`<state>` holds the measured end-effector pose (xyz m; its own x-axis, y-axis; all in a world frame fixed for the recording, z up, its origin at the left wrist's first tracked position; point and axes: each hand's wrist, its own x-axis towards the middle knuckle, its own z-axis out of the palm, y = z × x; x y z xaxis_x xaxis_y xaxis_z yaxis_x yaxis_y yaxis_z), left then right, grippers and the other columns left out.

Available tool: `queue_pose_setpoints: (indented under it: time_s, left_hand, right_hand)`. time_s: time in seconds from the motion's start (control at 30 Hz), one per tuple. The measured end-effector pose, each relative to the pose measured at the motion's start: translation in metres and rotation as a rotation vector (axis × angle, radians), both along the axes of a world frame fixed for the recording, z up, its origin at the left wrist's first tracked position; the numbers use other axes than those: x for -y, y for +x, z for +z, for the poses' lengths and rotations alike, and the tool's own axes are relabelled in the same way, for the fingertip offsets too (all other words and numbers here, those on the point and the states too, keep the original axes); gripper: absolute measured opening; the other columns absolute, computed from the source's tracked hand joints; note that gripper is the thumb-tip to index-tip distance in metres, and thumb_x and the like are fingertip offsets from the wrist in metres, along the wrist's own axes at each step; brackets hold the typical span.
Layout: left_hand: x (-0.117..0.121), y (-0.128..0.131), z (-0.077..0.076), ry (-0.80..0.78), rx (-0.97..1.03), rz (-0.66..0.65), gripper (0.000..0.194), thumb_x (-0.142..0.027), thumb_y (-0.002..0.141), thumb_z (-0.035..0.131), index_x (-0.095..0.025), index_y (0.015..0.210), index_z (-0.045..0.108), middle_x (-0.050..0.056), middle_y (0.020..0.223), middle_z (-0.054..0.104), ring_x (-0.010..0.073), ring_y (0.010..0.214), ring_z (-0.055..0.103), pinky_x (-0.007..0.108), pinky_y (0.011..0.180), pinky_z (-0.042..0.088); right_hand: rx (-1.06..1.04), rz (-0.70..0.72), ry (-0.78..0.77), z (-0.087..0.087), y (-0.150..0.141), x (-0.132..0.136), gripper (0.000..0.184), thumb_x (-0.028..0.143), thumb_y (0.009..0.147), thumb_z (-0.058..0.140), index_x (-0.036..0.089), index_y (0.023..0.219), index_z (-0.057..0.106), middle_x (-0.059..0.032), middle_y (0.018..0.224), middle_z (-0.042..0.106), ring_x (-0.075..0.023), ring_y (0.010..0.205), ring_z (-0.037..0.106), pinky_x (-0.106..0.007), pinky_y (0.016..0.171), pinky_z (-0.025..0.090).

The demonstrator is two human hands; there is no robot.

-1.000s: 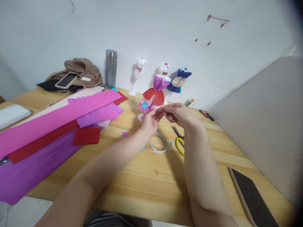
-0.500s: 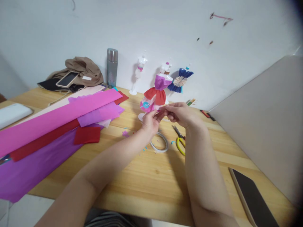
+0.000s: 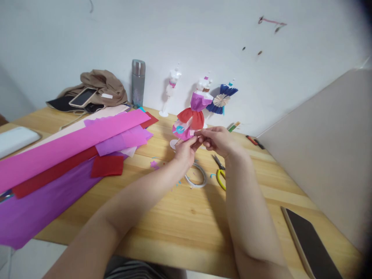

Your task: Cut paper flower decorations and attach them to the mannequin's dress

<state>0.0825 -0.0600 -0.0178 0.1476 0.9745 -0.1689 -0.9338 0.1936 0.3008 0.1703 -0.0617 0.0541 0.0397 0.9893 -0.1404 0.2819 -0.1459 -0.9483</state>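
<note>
A small white mannequin wears a paper dress [image 3: 195, 118] with a purple top, a red overskirt and a pink lower part bearing a blue round piece. In front of its hem, my right hand [image 3: 218, 140] pinches a small pale piece [image 3: 192, 132], perhaps paper or tape, between thumb and finger. My left hand [image 3: 185, 151] is just below, fingers closed and touching the right fingertips; what they grip, if anything, is hidden. Under my hands lies a roll of tape [image 3: 205, 179]. Yellow-handled scissors [image 3: 221, 178] rest beside my right forearm, partly covered by it.
Behind stand a bare white mannequin [image 3: 172, 84] and one with a blue pleated paper dress [image 3: 230, 91]. Layered crepe paper [image 3: 72, 140] covers the left side. A grey bottle [image 3: 137, 85] and a brown cloth [image 3: 107, 87] are at the back. A dark tablet [image 3: 310, 244] lies right.
The pale piece at my right fingertips now shows its flat face against the pink hem. My right hand has shifted slightly left; my left hand has barely moved.
</note>
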Motion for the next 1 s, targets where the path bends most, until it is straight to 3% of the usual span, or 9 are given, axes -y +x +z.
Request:
queue_pose_setpoints:
  time_s: [0.17, 0.57, 0.77, 1.0]
  left_hand:
    - [0.0, 0.0, -0.001, -0.011, -0.006, 0.032, 0.014, 0.003, 0.069, 0.07, -0.01, 0.065, 0.067, 0.002, 0.066, 0.067, 0.0104, 0.062, 0.062, 0.03, 0.08, 0.051]
    - [-0.004, 0.0, 0.002, -0.073, -0.035, 0.032, 0.013, -0.002, 0.076, 0.064, -0.011, 0.068, 0.067, 0.001, 0.064, 0.067, 0.0114, 0.063, 0.064, 0.029, 0.08, 0.05]
    - [-0.008, -0.003, 0.005, -0.124, -0.024, 0.002, 0.021, -0.002, 0.081, 0.057, -0.012, 0.064, 0.063, 0.001, 0.063, 0.065, 0.0108, 0.06, 0.061, 0.028, 0.075, 0.048]
    - [-0.008, -0.003, 0.006, -0.144, -0.029, -0.044, 0.021, -0.003, 0.081, 0.058, -0.012, 0.063, 0.063, 0.003, 0.065, 0.065, 0.0126, 0.063, 0.062, 0.028, 0.077, 0.05]
  right_hand:
    - [0.022, -0.004, -0.004, 0.0, -0.001, 0.001, 0.026, 0.024, 0.079, 0.073, 0.02, 0.056, 0.062, -0.0018, 0.054, 0.057, -0.0067, 0.041, 0.039, -0.02, 0.035, 0.027]
    - [0.153, 0.025, 0.016, 0.007, -0.006, 0.01, 0.039, 0.025, 0.087, 0.067, 0.019, 0.05, 0.059, -0.0006, 0.043, 0.05, -0.0083, 0.04, 0.04, -0.022, 0.038, 0.03]
    - [0.182, 0.083, 0.021, 0.011, -0.007, 0.015, 0.028, 0.024, 0.089, 0.065, 0.017, 0.061, 0.066, 0.0005, 0.047, 0.054, -0.0086, 0.043, 0.043, -0.021, 0.04, 0.033]
    - [0.317, 0.131, 0.052, 0.011, 0.005, 0.013, 0.022, 0.026, 0.086, 0.072, 0.018, 0.065, 0.07, -0.0042, 0.058, 0.066, -0.01, 0.047, 0.051, -0.021, 0.043, 0.039]
